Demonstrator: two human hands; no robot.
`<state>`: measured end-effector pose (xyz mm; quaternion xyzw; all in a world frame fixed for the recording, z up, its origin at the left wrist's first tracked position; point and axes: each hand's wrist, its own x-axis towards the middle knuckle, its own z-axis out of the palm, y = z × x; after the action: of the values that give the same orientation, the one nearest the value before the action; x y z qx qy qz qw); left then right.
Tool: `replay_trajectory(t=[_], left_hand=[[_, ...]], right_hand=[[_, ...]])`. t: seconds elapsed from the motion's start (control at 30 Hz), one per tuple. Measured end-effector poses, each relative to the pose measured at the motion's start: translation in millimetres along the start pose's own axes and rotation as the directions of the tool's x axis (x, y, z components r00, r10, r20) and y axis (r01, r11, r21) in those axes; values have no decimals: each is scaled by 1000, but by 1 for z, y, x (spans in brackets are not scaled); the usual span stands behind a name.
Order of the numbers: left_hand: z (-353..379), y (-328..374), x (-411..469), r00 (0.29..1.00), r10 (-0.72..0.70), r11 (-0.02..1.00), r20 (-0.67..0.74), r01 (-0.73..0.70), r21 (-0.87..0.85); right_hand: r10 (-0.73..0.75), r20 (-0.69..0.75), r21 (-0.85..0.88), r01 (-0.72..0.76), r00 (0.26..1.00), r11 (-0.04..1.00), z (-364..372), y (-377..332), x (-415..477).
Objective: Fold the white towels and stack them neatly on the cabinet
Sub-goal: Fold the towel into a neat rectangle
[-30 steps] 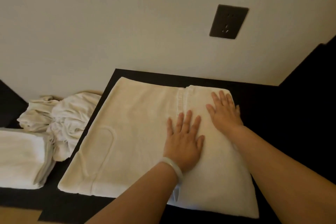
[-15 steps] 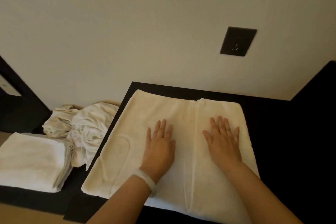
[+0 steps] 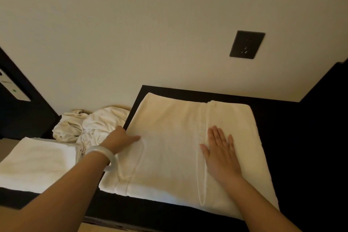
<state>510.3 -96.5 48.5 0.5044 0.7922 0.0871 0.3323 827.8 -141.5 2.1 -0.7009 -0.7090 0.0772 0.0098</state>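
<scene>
On the dark cabinet [image 3: 282, 118], the white towel [image 3: 169, 147] lies flat because your right hand [image 3: 222, 154] presses it with straight fingers while your left hand [image 3: 120, 139] pinches its left edge, seemingly for folding.

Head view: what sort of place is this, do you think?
Probably a hotel room. White linen sits on a dark cabinet: a spread towel, a folded towel, a crumpled pile. A dark wall socket and a control panel also suggest it.
</scene>
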Motion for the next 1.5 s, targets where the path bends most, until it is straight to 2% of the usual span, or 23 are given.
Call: replay_trajectory(t=[0.1, 0.17, 0.23, 0.3, 0.33, 0.4, 0.5, 0.63, 0.77, 0.8, 0.87, 0.93, 1.0, 1.07, 1.13, 1.2, 1.23, 1.3, 1.33, 1.37, 1.4, 1.43, 1.5], left_hand=[[-25, -7, 2, 964, -27, 887, 264, 145, -438], [-42, -11, 5, 897, 91, 806, 432, 189, -561], [-54, -6, 9, 826, 173, 826, 536, 175, -536], [-56, 6, 11, 822, 144, 878, 551, 151, -455], [-53, 10, 11, 848, 101, 903, 519, 141, -406], [-44, 12, 10, 903, 10, 929, 430, 151, -339], [-32, 11, 8, 904, -55, 889, 424, 237, -391], [-33, 53, -11, 847, 85, 876, 525, 188, -444], [-16, 137, -46, 849, 258, 913, 461, -59, -403], [-6, 157, -57, 842, 296, 914, 450, -113, -389], [20, 194, -81, 816, 367, 904, 446, -200, -379], [50, 220, -102, 781, 428, 877, 456, -237, -417], [79, 234, -116, 717, 468, 856, 516, -222, -467], [105, 237, -121, 638, 498, 860, 588, -273, -432], [120, 230, -113, 625, 563, 810, 540, -545, -214], [122, 213, -96, 580, 706, 597, 408, -796, 97], [122, 201, -86, 512, 774, 463, 373, -859, 218], [122, 172, -66, 374, 825, 221, 423, -903, 368], [125, 159, -61, 328, 818, 140, 473, -910, 390], [129, 146, -60, 306, 813, 113, 495, -917, 382], [134, 134, -63, 314, 817, 140, 483, -921, 363], [139, 124, -70, 344, 825, 194, 447, -917, 347], [151, 114, -89, 464, 811, 342, 355, -870, 356]], right_hand=[[-12, 5, 91, 11, 1000, 996, -7, 3, -1], [-2, 6, 345, 0, 1000, 939, -15, 6, -2], [85, 35, 696, -85, 996, 713, -27, 12, -6], [134, 106, 893, -153, 985, 424, -39, 17, -12], [138, 121, 920, -163, 983, 355, -42, 19, -15], [132, 121, 942, -155, 984, 298, -48, 21, -20], [135, 121, 962, -150, 983, 230, -54, 22, -22], [142, 176, 970, -197, 974, 145, -56, 28, -20], [173, 231, 968, -244, 957, 55, -58, 31, -17], [179, 232, 972, -236, 956, 0, -58, 33, -15], [217, 222, 965, -183, 950, -187, -59, 40, -12], [326, 235, 940, -129, 916, -315, -65, 52, -13], [472, 239, 956, -122, 849, -265, -70, 70, -18], [606, 214, 974, -217, 766, -70, -72, 90, -27], [645, 217, 928, -361, 733, 98, -70, 110, -37], [556, 314, 870, -468, 769, 155, -70, 118, -42], [505, 360, 839, -509, 785, 193, -70, 115, -42], [462, 358, 748, -545, 811, 378, -67, 106, -34], [462, 327, 679, -545, 825, 492, -65, 102, -27], [467, 299, 596, -545, 832, 590, -65, 98, -20], [469, 282, 513, -544, 837, 663, -66, 93, -12], [462, 263, 451, -532, 847, 717, -67, 89, -3], [390, 241, 393, -457, 889, 798, -68, 83, 16]])
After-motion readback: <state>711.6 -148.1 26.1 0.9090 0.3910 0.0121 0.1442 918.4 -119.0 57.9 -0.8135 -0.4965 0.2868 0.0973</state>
